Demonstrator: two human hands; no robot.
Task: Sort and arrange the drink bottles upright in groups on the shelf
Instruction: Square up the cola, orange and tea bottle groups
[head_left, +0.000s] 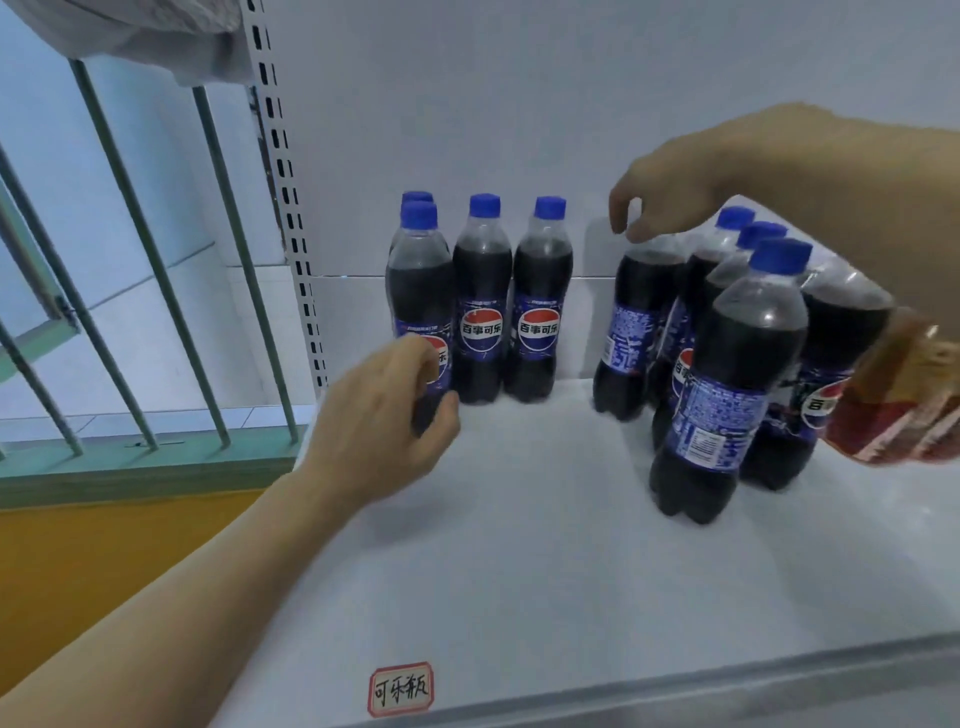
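Observation:
Cola bottles with blue caps stand upright on the white shelf (519, 545) in two clusters. The left cluster holds several, among them a front-left bottle (418, 291), a middle one (482, 291) and a right one (543, 291). My left hand (384, 415) curls round the lower part of the front-left bottle. The right cluster (748, 338) also has several bottles packed close together. My right hand (675, 192) comes from the right, its fingers curled over the top of the cluster's back-left bottle (636, 317), hiding the cap.
A blurred red-and-orange labelled bottle (893, 400) tilts at the right edge under my right forearm. A handwritten sticker (400, 688) sits on the shelf's front lip. A slotted upright (283, 208) bounds the shelf's left side, with window bars (140, 270) beyond it.

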